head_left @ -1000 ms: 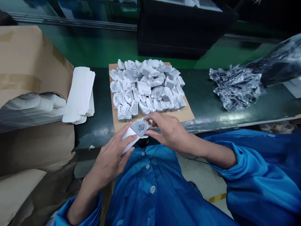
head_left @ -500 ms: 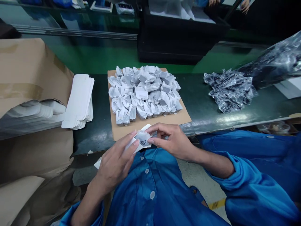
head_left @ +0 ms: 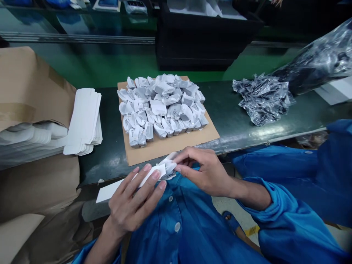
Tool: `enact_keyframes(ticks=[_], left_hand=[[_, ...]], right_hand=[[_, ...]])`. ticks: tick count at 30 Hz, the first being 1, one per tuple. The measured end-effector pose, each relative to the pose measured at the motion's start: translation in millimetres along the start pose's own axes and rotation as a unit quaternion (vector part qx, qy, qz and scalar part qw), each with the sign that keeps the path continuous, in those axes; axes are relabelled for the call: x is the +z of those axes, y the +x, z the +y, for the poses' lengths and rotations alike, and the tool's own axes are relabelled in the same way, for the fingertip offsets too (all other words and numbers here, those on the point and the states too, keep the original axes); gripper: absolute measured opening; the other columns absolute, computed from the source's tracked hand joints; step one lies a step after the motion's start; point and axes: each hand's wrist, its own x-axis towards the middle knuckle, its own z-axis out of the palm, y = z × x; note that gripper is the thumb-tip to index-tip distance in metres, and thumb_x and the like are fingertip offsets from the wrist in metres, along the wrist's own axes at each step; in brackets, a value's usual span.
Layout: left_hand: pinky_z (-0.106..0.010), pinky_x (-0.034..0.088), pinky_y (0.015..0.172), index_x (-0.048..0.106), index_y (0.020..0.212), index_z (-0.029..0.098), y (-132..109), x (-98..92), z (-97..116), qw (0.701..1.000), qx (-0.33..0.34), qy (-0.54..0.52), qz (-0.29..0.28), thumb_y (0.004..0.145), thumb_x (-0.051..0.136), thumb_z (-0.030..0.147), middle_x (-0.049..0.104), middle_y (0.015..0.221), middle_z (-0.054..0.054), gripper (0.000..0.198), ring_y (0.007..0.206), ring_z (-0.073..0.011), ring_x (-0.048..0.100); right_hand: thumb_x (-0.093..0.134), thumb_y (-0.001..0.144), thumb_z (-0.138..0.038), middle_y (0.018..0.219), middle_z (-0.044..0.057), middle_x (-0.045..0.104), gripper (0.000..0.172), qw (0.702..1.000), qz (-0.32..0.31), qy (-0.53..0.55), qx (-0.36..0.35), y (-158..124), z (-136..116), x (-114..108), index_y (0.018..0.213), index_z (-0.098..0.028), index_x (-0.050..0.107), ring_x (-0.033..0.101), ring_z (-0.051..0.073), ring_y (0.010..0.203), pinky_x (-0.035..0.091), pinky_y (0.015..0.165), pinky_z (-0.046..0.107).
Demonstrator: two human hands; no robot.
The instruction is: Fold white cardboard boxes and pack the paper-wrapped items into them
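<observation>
My left hand (head_left: pixel 134 200) grips a long white cardboard box (head_left: pixel 110 190) that lies slanted toward the lower left, its open end near my chest. My right hand (head_left: pixel 203 168) pinches a small white wrapped packet (head_left: pixel 169 169) at the mouth of that box. Both hands work just below the near edge of a brown cardboard sheet (head_left: pixel 170 145). On the sheet lies a heap of several more white wrapped packets (head_left: pixel 162 104).
A stack of flat white box blanks (head_left: pixel 84 121) lies left of the sheet, beside large brown cartons (head_left: pixel 30 84) with more blanks. Crumpled clear plastic bags (head_left: pixel 262 99) lie at the right on the dark belt (head_left: pixel 236 121). A black bin (head_left: pixel 203 40) stands behind.
The packet has gone from lying on top of the box end to being partly inside its mouth. The box has swung out to the lower left, and both hands have dropped toward my chest.
</observation>
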Motion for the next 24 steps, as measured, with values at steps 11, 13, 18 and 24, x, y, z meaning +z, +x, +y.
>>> enact_keyframes(ticks=[11,13,18,24], left_hand=[[-0.051,0.051,0.101,0.064,0.116,0.01,2,-2.0,-3,1.0,-0.005,-0.006,0.005,0.072,0.073,-0.003,0.059,0.136,-0.018,0.046,0.129,-0.038,0.054],[-0.05,0.053,0.1,0.061,0.118,0.009,1,2.7,-5,0.999,-0.019,-0.024,0.016,0.073,0.074,-0.001,0.062,0.131,-0.02,0.048,0.128,-0.0363,0.056],[-0.049,0.052,0.101,0.036,0.148,0.008,-1,15.5,-6,0.998,-0.046,-0.033,0.009,0.074,0.073,-0.001,0.056,0.137,-0.026,0.083,0.131,-0.035,0.053],[-0.045,0.053,0.099,0.019,0.157,0.013,3,26.9,-2,0.995,-0.095,-0.012,0.008,0.076,0.07,-0.001,0.053,0.141,-0.026,0.096,0.132,-0.0319,0.053]], right_hand=[[0.064,0.089,-0.016,0.078,-0.001,0.07,0.008,0.998,-0.062,-0.001,0.0,7,-9,1,0.09,-0.011,0.07,0.06,0.004,0.064,0.043,0.058,0.013],[0.064,0.09,-0.018,0.083,-0.001,0.072,0.009,0.996,-0.087,0.009,0.002,9,-8,1,0.091,-0.013,0.071,0.064,0.005,0.07,0.046,0.063,0.014],[0.053,0.097,-0.025,0.102,0.006,0.073,0.022,0.992,-0.092,-0.079,-0.037,8,5,12,0.103,-0.013,0.071,0.069,0.013,0.093,0.051,0.082,0.023],[0.058,0.093,-0.021,0.095,0.002,0.073,0.016,0.995,-0.077,-0.063,0.005,10,15,19,0.1,-0.016,0.072,0.066,0.01,0.081,0.045,0.073,0.02]])
